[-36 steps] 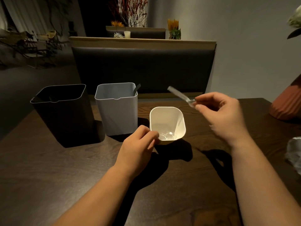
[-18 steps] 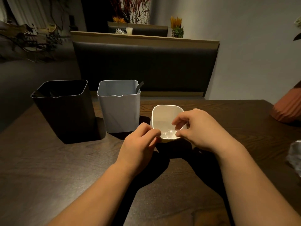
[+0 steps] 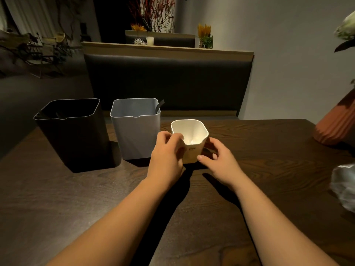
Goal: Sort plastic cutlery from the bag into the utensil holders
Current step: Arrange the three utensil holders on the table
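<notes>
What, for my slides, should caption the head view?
Left hand and right hand grip the white holder, beside a grey holder and black holder on the table.

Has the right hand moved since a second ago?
Yes. The right hand came down from above the white holder's rim to its right wall, close to the table, and now grips that holder.

Left holder (image 3: pixel 76 143), middle holder (image 3: pixel 134 139) and right holder (image 3: pixel 192 153) stand abreast on the table (image 3: pixel 76 198).

grained wood table (image 3: pixel 269 169), smooth plastic holders (image 3: pixel 134 135)
</notes>
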Demonstrator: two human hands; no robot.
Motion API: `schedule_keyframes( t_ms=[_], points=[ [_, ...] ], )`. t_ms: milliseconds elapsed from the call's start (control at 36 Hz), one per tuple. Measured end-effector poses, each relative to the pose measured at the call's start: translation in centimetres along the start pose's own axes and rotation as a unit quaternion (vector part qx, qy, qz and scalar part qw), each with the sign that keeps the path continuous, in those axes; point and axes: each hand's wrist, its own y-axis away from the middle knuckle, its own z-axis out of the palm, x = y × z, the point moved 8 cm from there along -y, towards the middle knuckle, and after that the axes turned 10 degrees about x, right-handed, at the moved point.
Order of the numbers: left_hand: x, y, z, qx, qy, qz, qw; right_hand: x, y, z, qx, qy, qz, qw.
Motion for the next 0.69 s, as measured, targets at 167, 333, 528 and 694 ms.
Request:
schedule_keyframes(
  t_ms=[167,333,528,694],
  points=[
    [-0.7,-2.2,2.7,-0.06,0.01,-0.079,0.995,0.2,-1.8,0.4,0.01,-0.026,0.035,0.999],
    [-0.6,-1.4,3.7,-0.114,-0.021,-0.056,0.992,0.2,-1.8,-1.7,0.02,-0.003,0.052,0.998],
    [6.8,2.8,4.6,-0.038,-0.043,0.051,0.997,0.0,2.5,-9.8,0.129,0.111,0.008,0.985],
    [14.8,5.9,11.0,-0.176,0.115,0.007,0.978,-1.7,8.1,-20.4,0.313,0.455,-0.023,0.833]
  ],
)
